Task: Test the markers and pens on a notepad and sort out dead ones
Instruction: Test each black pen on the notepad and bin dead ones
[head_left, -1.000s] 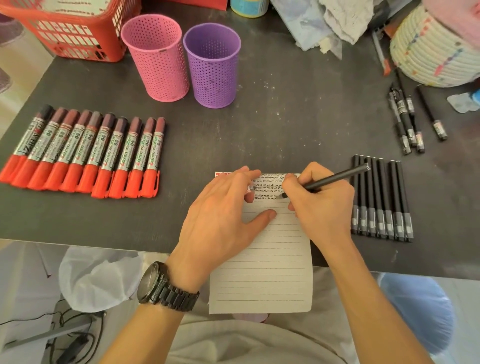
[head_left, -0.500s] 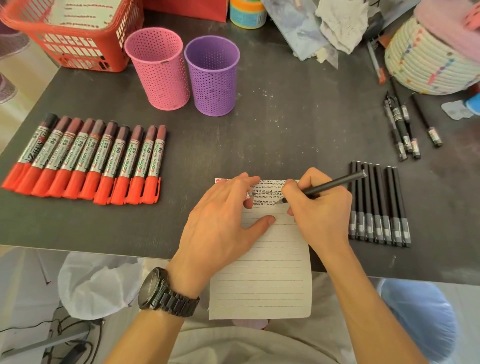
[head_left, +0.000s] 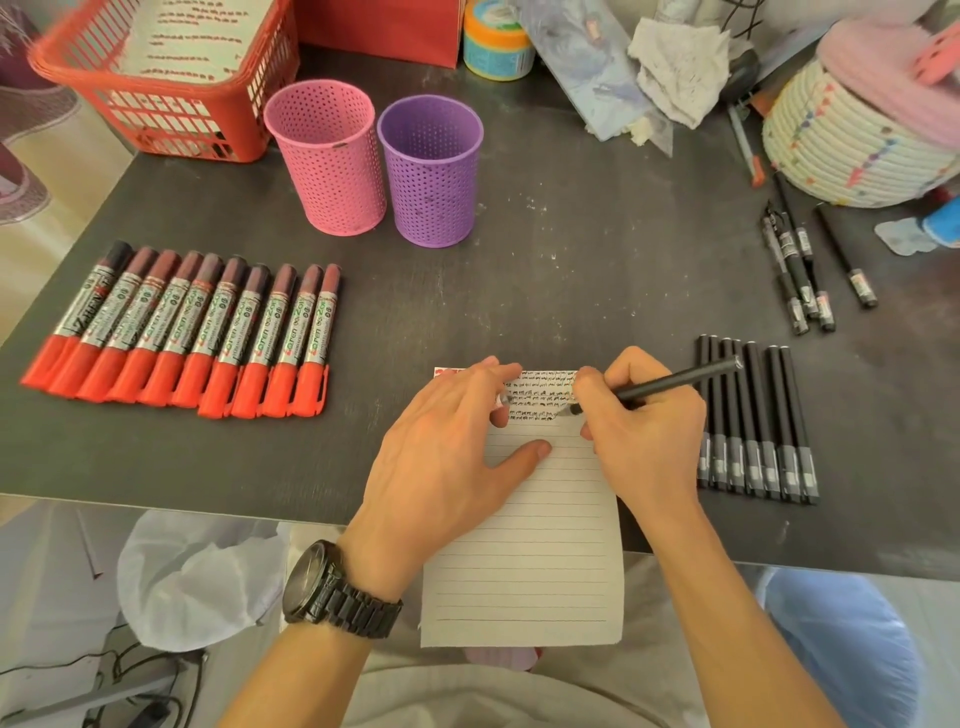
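A lined notepad (head_left: 535, 545) lies at the table's near edge, hanging partly over it. Rows of small black scribbles fill its top lines. My left hand (head_left: 447, 452) presses flat on the pad's left side, thumb stretched across the paper. My right hand (head_left: 639, 431) grips a black pen (head_left: 675, 383), its tip touching the paper at the right end of the scribbles. Several red-capped markers (head_left: 192, 332) lie in a row at the left. Several black pens (head_left: 753, 421) lie side by side just right of my right hand.
A pink mesh cup (head_left: 327, 156) and a purple mesh cup (head_left: 431, 171) stand at the back centre. A red basket (head_left: 171, 78) sits back left. A loose group of black pens (head_left: 800, 265) lies far right, below a woven basket (head_left: 852, 140). Cloth and clutter line the back.
The pen tip has shifted slightly along the scribble rows. The camera view has tilted, so the table appears lower in frame. Both hands stay on the pad.
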